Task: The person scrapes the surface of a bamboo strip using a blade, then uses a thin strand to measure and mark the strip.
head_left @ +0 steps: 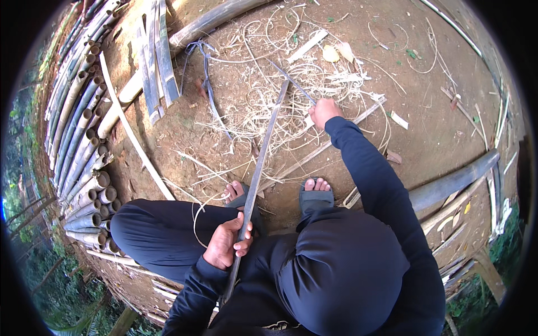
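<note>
My left hand (225, 244), palm up, has its fingers wrapped round a long dark bamboo strip (262, 157). The strip's lower end runs down against my body and its far end points away over the ground. Out to the right, my right hand (325, 113) is closed on a knife (294, 82) with a thin, dark blade; its handle is hidden in my fist. The blade points up and left, passing close to the strip's far end; I cannot tell whether they touch. Pale curled bamboo shavings (263, 117) lie in a heap beneath both.
Many bamboo poles (78, 129) are stacked along the left. Split bamboo slats (159, 61) rest across a thick pole (213, 19) near a blue cord (207, 73). A bamboo pole (454, 182) lies at right. Between my sandalled feet (316, 193) runs a pale slat (302, 159).
</note>
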{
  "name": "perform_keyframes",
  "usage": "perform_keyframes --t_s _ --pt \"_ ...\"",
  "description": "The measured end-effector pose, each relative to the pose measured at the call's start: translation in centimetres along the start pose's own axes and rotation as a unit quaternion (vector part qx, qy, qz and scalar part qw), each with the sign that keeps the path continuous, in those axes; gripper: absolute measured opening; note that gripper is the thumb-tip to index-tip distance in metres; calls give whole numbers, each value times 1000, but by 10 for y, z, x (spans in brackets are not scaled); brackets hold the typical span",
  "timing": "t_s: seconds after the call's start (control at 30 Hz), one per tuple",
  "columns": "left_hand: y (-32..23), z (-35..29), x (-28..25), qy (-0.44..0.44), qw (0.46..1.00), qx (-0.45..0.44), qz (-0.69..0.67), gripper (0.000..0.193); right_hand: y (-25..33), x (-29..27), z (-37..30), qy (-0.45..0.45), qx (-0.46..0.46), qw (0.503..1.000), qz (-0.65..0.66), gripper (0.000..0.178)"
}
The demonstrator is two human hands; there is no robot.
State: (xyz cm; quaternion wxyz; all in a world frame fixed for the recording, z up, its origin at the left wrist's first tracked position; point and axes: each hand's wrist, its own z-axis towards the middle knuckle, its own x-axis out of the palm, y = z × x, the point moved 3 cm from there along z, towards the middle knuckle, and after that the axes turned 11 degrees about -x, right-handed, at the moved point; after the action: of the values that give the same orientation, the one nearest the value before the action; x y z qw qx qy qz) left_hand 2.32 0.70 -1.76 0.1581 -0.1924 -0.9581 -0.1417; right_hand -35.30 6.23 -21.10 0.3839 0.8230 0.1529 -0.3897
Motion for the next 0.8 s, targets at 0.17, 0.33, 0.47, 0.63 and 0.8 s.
perform_keyframes --t_s 0.17,0.33,0.47,0.63,0.8 --pt "-1 -1 3 -10 1000 1 0 41 47 7 -61 28 -147 988 37 25" --pt "2 -2 -3 -6 1000 2 -8 40 89 14 -139 14 -321 947 15 21" --pt "5 -4 -3 4 1000 6 -11 40 84 13 -137 40 -301 953 -5 23" --pt "0 7 2 88 995 8 -42 40 23 11 -51 -23 -158 987 -16 23" --pt "3 -3 9 32 999 28 -28 39 74 17 -96 95 -246 964 -18 32"
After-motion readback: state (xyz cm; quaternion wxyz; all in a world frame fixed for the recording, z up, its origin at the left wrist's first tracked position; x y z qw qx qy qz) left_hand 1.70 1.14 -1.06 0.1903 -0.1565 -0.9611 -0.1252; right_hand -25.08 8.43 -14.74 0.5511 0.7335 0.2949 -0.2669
